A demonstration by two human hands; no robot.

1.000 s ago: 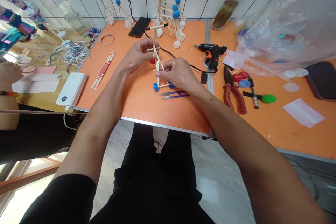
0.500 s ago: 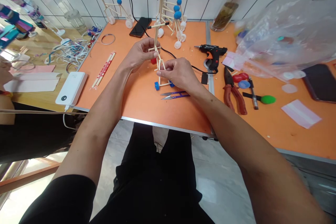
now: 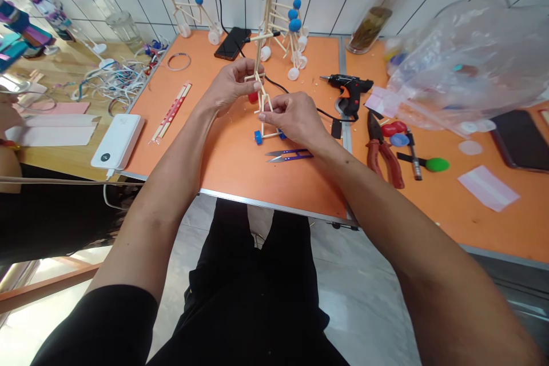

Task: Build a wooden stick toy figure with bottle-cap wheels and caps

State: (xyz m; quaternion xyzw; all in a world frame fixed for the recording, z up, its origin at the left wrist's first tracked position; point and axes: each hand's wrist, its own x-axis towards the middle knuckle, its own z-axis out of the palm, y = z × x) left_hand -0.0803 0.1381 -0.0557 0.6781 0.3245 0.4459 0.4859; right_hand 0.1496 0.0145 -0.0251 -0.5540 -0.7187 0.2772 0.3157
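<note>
A small wooden stick model (image 3: 259, 71) with blue cap wheels (image 3: 258, 137) stands upright on the orange table (image 3: 231, 160). My left hand (image 3: 229, 87) pinches its upper frame, close to a red cap. Fingers of my right hand (image 3: 291, 117) are closed on the lower sticks, just above the wheels. Purple thread snips (image 3: 287, 154) lie on the table right under my right wrist.
Finished stick models (image 3: 287, 28) with blue balls stand at the back by a black phone (image 3: 232, 43). A black glue gun (image 3: 349, 88), red pliers (image 3: 381, 151), a plastic bag (image 3: 467, 63), wrapped chopsticks (image 3: 170, 112) and a white power bank (image 3: 119, 141) lie around. Another person sits at left.
Both hands have kept their hold on the model. The view has shifted slightly, nothing else has moved.
</note>
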